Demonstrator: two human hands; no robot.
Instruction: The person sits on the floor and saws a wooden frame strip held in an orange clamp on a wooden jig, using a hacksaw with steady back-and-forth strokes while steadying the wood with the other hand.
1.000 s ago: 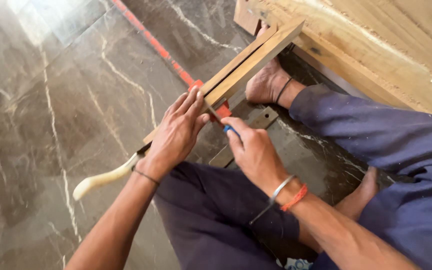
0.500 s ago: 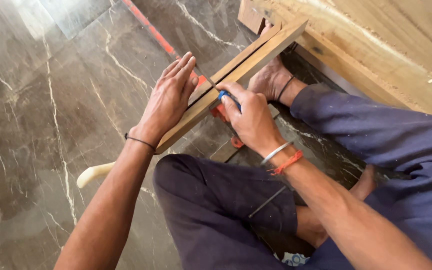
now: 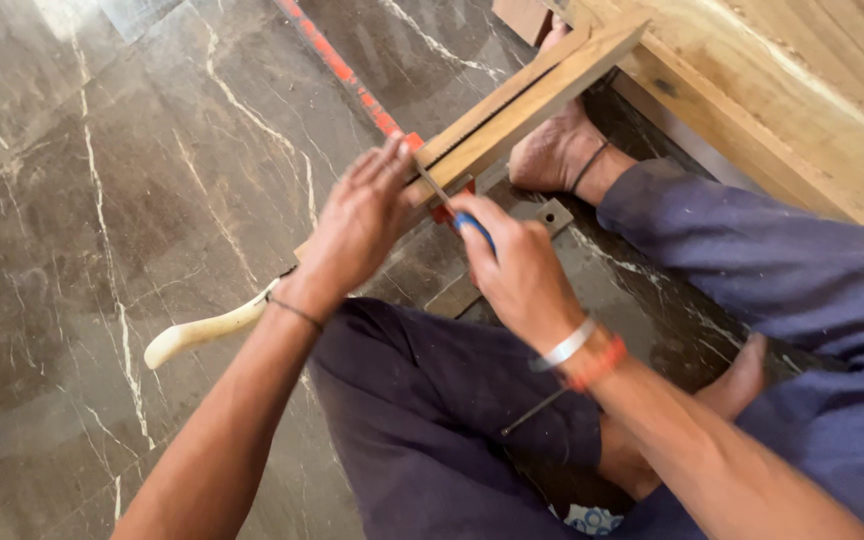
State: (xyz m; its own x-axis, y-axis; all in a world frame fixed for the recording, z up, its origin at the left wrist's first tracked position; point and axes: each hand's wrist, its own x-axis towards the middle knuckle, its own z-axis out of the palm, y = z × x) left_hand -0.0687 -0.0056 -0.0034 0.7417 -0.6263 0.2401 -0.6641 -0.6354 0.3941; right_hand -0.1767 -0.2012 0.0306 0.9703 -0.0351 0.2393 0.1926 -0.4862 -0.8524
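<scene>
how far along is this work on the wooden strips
Done: two long wooden strips lie together, one end propped on the timber frame. In hand: the left hand presses them down while the right hand holds a blue-handled thin metal tool at their seam. Left: most of the seam; the pale curved handle lies untouched on the marble floor.

Floor (image 3: pixel 102 150): dark brown marble, thin white veins, across nine o'clock.
Wooden strip (image 3: pixel 532 95): pale tan with a dark groove, toward one o'clock.
Tool handle (image 3: pixel 474 228): blue, at centre.
Clamp bar (image 3: pixel 337 70): red-orange, at twelve o'clock.
Curved handle (image 3: pixel 202 328): cream, at eight o'clock.
Trousers (image 3: pixel 752 250): dusty navy, from three to six o'clock.
Bangles (image 3: pixel 582 352): silver and orange-red.
Plank (image 3: pixel 802 80): yellowish wood grain, at two o'clock.
</scene>
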